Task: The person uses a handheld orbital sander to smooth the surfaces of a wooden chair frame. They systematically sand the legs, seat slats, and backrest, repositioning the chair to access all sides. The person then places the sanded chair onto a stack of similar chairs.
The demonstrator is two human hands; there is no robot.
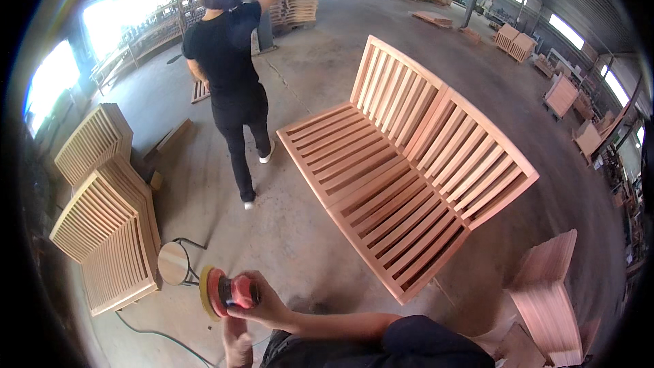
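A red and black orbital sander (240, 292) with a yellow round pad is up off the floor at the lower left of the head view. My right hand (268, 305) is closed round its body, the forearm reaching in from the right. Just beneath the sander is my left hand (237, 347), slightly blurred, its fingers mostly hidden; whether it touches the tool I cannot make out. The pad faces left, apart from any wood. A slatted wooden bench frame (328, 206), with seat and backrest, stands ahead to the right of my hands.
A round stool (174, 263) stands left of the sander, beside stacked slatted panels (112, 215). A hose (160, 332) trails over the floor. Another person (228, 68) in dark clothes stands ahead, back turned. Thin wooden pieces (545, 307) are stacked at the lower right.
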